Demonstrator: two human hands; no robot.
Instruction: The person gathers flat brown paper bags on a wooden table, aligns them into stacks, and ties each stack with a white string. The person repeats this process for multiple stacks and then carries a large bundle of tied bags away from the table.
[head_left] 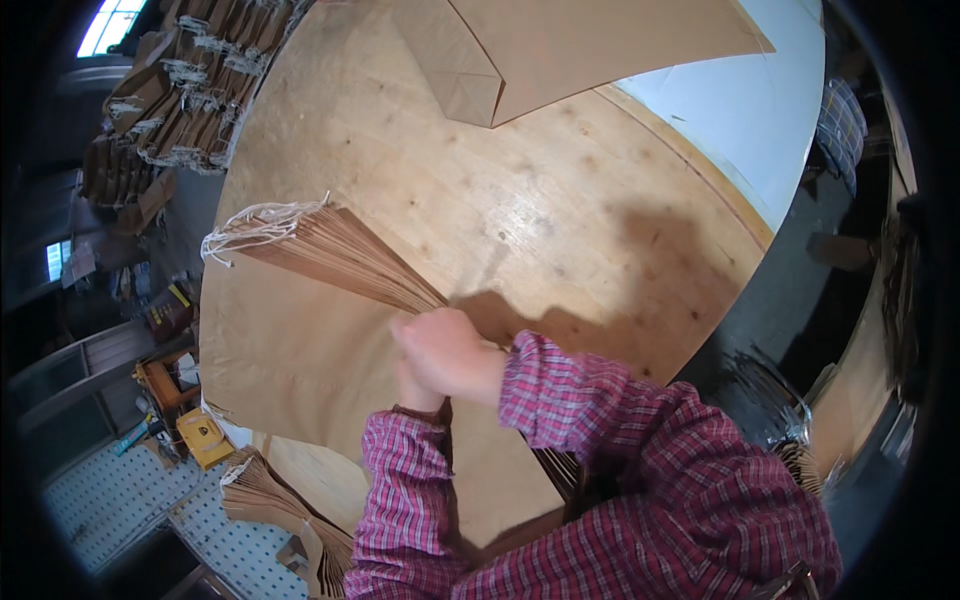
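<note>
A thick stack of brown paper bags (310,320) with white string handles (262,226) lies slanting across the wooden table. Its layered edges fan out toward the far left. Over the middle of the stack, my right hand (456,348) is closed, knuckles up, beside the bags' layered edge. What its fingers hold, if anything, is hidden. My left hand (414,390) is tucked under and against the right one, just above the top bag's face. Most of its fingers are covered or blurred, so their grip does not show.
Another large brown paper bag (600,45) lies at the table's far side, partly over a white sheet (745,110). A second bag stack (275,500) sits at the lower left. Bundled bags (180,110) are piled beyond the table, and a yellow box (204,437) stands at left.
</note>
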